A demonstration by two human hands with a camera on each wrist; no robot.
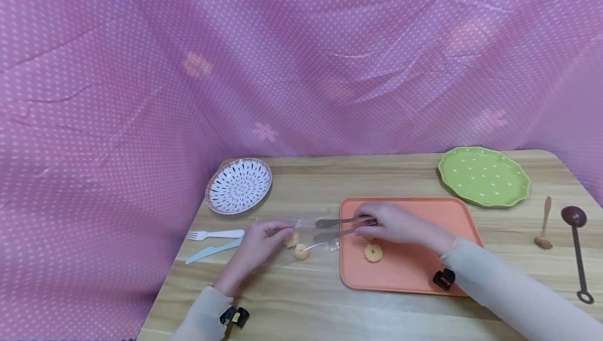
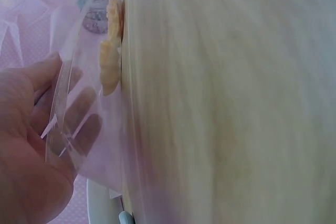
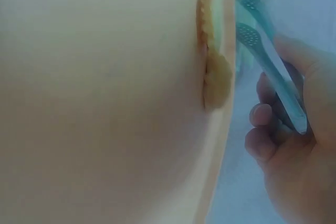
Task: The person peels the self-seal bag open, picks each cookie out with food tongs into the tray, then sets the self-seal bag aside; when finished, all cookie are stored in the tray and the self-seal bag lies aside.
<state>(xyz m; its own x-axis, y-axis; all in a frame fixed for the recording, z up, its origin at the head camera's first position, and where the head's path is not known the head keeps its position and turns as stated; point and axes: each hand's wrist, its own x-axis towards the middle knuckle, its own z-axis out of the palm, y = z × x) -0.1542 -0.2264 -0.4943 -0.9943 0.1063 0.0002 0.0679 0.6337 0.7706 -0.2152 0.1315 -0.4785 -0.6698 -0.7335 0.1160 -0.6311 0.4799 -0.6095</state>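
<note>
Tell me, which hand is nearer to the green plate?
The right hand: it is over the orange tray, holding tongs, in front and left of the green plate. The left hand is farther left, holding the clear bag.

We see a white dish [image 1: 239, 186] with dark flecks at the table's [image 1: 306, 178] far left. Nearer us lie a white fork [image 1: 221, 234] and, just beside it, a pale blue knife [image 1: 213, 251]. At the far right we have a green dotted plate [image 1: 485, 177], then a wooden spoon [image 1: 545, 220] and a dark ladle [image 1: 579, 254]. Pink dotted cloth [image 1: 301, 68] hangs behind.
</note>
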